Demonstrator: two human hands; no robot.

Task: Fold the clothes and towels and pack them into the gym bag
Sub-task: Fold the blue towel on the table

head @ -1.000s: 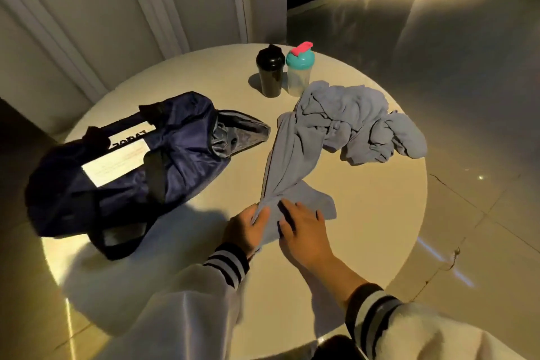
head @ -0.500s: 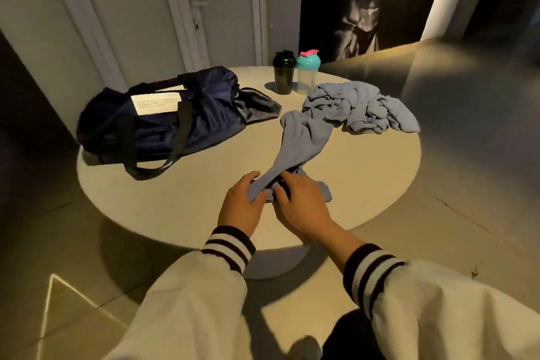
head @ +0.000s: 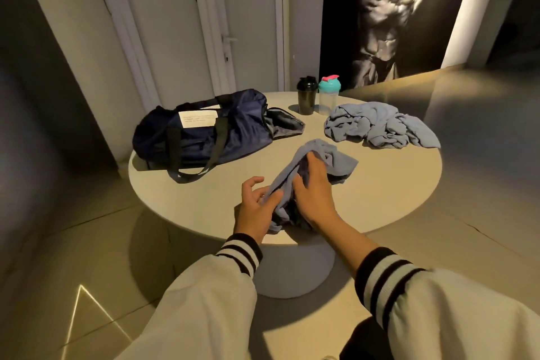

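Observation:
A grey-blue garment (head: 336, 158) is lifted off the near part of the round table (head: 380, 184). My right hand (head: 314, 193) grips its middle from above, and my left hand (head: 257, 207) holds its lower bunched end with loosely curled fingers. A second crumpled grey-blue cloth pile (head: 377, 126) lies at the far right of the table. The navy gym bag (head: 204, 131) lies on its side at the left, with its open end (head: 285, 126) facing right.
A black shaker bottle (head: 306, 95) and a clear one with a teal lid (head: 328, 95) stand at the table's far edge. Behind are white doors (head: 204, 23) and a dark wall poster (head: 394, 9). Tiled floor surrounds the table's pedestal (head: 292, 272).
The garment has come away from the far pile and been gathered up toward me. My right hand moved up along it. The view has pulled back and risen.

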